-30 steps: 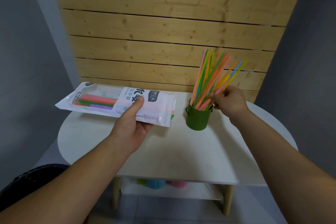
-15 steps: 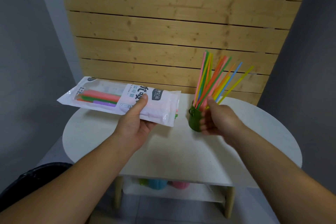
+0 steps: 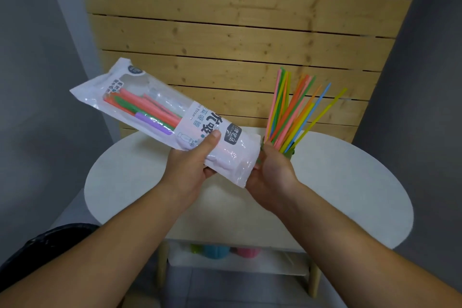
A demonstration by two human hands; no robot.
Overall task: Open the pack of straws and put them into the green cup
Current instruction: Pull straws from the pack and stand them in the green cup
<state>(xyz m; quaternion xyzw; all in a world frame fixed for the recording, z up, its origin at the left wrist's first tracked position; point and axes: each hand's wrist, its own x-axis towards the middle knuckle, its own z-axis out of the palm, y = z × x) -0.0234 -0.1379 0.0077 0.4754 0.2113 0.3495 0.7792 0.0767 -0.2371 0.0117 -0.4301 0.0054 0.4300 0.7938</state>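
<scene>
Left hand [image 3: 190,170]: I see it clamped on the pack [image 3: 172,117], thumb on top across the printed label, fingers underneath.
Pack: held in the air above the tabletop's [image 3: 350,182] back edge, tilted, its far end raised toward the back-left corner; a few straws show inside.
Right hand [image 3: 272,172]: at the pack's near open end, fingers hidden behind it, so I cannot tell whether they grip.
Straws [image 3: 295,112]: fanned upright in the cup.
Cup [image 3: 291,154]: near the back edge, mostly hidden behind the right hand.
</scene>
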